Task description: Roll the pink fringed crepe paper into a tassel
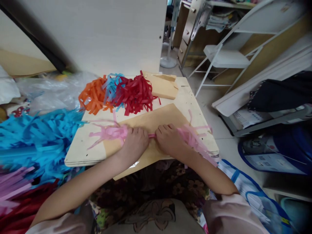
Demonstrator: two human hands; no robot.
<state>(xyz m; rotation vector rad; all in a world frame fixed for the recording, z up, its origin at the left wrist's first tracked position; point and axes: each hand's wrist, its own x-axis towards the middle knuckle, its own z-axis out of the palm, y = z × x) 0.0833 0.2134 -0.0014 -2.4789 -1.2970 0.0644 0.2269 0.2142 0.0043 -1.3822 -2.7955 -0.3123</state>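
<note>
A pink paper tassel, twisted narrow in its middle, stretches between my two fists. My left hand is wrapped round its left part, and loose pink strips fan out beyond it. On the other side my right hand grips it, with more pink strips spreading to the right under the forearm. Both hands rest over a brown paper sheet lying on a small pale wooden table. How the strips sit inside the fists is hidden.
Orange, light blue and red tassels lie at the table's back beside a folded brown envelope. Blue fringed paper is heaped at left. A white folding chair and a blue bucket stand at right.
</note>
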